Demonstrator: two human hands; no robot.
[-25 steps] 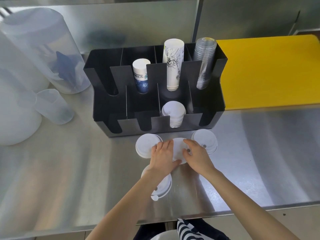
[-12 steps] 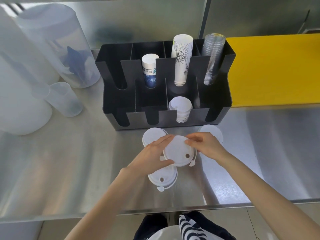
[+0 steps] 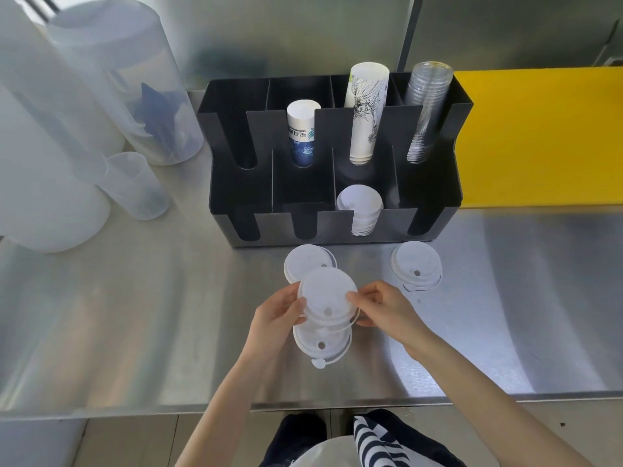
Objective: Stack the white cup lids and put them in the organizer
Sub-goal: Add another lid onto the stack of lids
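Both hands hold one white cup lid (image 3: 326, 297) just above the steel counter, my left hand (image 3: 277, 315) on its left rim and my right hand (image 3: 382, 306) on its right rim. Directly beneath it lies a second lid (image 3: 322, 347) with its tab toward me. A third lid (image 3: 305, 261) rests behind, partly covered by the held one. A fourth lid (image 3: 416, 265) lies apart to the right. The black organizer (image 3: 236, 183) stands behind, with a stack of white lids (image 3: 360, 205) in its front row, third slot from the left.
The organizer's back row holds a short printed cup stack (image 3: 301, 133), a tall paper cup stack (image 3: 365, 112) and clear cups (image 3: 423, 111). Translucent plastic containers (image 3: 111, 79) and a measuring cup (image 3: 136, 185) stand left. A yellow board (image 3: 539, 139) lies right. The counter's front edge (image 3: 135, 406) is near.
Both hands lifted the middle lid off the counter and brought it toward me, over the near lid. The right-hand lid, earlier partly covered by my right hand, is now fully exposed.
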